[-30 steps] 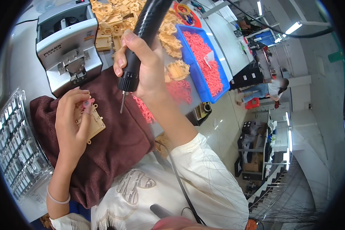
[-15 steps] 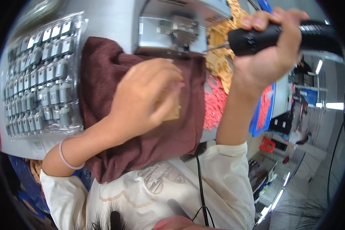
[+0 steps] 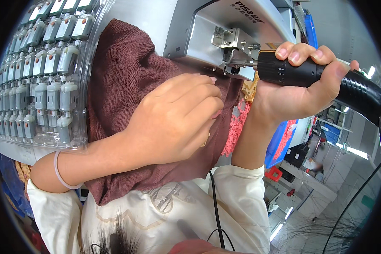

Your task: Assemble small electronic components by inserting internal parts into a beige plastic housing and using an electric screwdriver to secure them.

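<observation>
Right hand [image 3: 292,91] wrapped tight round black electric screwdriver [image 3: 302,72], fingers [image 3: 298,53] curled over the barrel top, thumb underneath; tool held level, metal tip pointing left and meeting the small steel fixture [image 3: 233,46] on the front of the grey metal machine [image 3: 199,29]. Corrugated black hose [image 3: 362,95] running off the screwdriver's rear toward the right, away from the machine. Left hand [image 3: 178,118] just below the machine, resting on maroon towel [image 3: 127,76], fingers bent inward and bunched narrow, knuckles up; a sliver of pale tan part [image 3: 206,140] showing under the fingertips, grip on it cannot be told from this view. Pale bangle [image 3: 62,180] on the left wrist. Towel spread from the machine's lower edge down toward the body, draped over the bench edge. Clear plastic tray [image 3: 78,127] to the left of the machine and towel, filled with rows of small grey motors [image 3: 42,63], tray edge touching the towel's left side. Pink-red small parts [image 3: 237,122] lying below the machine's right end, between the towel and the right wrist. Tan cut pieces [image 3: 250,86] just below the fixture, partly hidden by the right hand. Blue bin [image 3: 279,144] to the lower right of the machine, behind the right forearm. White sleeves [image 3: 241,203] along the bottom edge, thin black cable [image 3: 213,199] crossing them
</observation>
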Demonstrator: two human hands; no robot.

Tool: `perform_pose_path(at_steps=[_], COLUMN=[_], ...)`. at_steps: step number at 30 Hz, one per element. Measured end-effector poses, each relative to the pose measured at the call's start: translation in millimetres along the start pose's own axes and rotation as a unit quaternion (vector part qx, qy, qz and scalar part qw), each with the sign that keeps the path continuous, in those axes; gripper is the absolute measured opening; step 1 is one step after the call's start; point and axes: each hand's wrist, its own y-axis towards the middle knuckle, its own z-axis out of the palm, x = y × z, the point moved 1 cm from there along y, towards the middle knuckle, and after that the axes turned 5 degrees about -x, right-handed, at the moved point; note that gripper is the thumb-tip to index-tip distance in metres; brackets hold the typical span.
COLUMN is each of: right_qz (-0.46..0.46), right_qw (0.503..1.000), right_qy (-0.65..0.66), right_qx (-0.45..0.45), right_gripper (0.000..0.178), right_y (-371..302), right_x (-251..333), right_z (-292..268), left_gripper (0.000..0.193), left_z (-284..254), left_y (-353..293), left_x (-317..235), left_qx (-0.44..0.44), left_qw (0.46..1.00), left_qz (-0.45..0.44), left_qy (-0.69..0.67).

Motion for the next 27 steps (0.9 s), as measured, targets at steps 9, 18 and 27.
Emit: perform_pose_path(at_steps=[9,18,27], right_qz=[-0.005,-0.014,0.037], right_qw=[0.996,1.000,0.998], right_qy=[0.032,-0.013,0.049], right_qx=[0.087,0.022,0.000], right_gripper=[0.038,0.053,0.032], right_y=[-3,-23,-26], right_x=[-8,8,37], right_z=[-1,17,-7], left_gripper=[0.026,0.034,0.026], left_z=[1,-4,1], left_y=[-2,-13,-9], left_x=[0,-2,1], left_qx=[0.002,-0.008,0.014], left_qw=[1.000,1.000,1.000], left_qz=[0.000,-0.002,-0.013], left_qy=[0.003,0.009,0.014])
